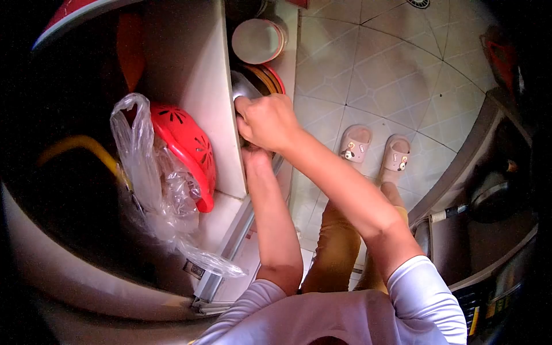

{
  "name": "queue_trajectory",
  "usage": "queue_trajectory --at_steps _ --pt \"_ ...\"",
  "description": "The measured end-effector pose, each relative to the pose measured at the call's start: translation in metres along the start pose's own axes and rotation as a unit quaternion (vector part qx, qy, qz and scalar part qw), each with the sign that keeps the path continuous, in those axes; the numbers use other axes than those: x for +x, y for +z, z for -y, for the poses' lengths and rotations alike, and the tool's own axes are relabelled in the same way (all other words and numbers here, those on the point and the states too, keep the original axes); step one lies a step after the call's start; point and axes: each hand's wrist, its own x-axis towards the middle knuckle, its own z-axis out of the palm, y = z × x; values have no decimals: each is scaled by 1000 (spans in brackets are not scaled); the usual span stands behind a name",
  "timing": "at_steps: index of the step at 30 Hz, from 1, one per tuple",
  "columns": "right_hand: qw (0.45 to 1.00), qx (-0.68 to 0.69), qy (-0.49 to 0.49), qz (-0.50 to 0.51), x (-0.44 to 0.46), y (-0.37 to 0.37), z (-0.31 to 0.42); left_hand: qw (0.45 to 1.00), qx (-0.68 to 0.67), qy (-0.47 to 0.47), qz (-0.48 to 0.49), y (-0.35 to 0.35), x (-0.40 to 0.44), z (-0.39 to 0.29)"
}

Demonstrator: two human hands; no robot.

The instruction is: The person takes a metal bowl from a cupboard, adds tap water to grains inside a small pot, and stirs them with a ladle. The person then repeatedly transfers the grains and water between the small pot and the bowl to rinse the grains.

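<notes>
Hemmed in on the left by 1 upright white panel (201,115), standing just beside the right hand (269,119) and the left hand (255,152). Blocked ahead by stacked round items (275,80) and, farther on, by a white round container (257,43). Crowded beyond the panel by a red colander (188,133) and a plastic bag (135,144). Open to the right, above the tiled floor (322,69), with room for passing over 2 slippers (357,144). Hard to judge beneath the hands, perhaps tight.

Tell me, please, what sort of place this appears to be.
Probably a kitchen: there is a red slotted basket, and what look like a round bowl and, on the right, a dark pan.
</notes>
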Motion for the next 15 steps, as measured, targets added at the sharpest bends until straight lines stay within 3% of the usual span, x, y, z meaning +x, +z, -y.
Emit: queue_trajectory --at_steps 3,5,7,8,9,11,14,15 --pt "1000 7 -1 -16 -2 -32 2 986 143 73 -43 2 7 6" --pt "999 18 2 -33 -9 -52 -5 981 178 61 -46 -5 14 7" --pt "994 63 2 -90 -22 -72 -16 988 143 -53 -6 -13 17 1" --pt "994 61 2 -91 -30 -80 -22 992 58 -114 13 -15 14 1" --pt "990 93 58 -90 -39 -88 -28 991 59 -116 13 -11 15 4" --pt "982 124 114 -89 -56 -102 -46 990 42 -81 -109 -6 22 11" --pt "967 149 180 -98 -86 -113 -74 992 77 -26 -94 -9 25 22" --pt "939 221 239 -112 -96 -118 -80 992 77 -29 -94 -10 29 20"
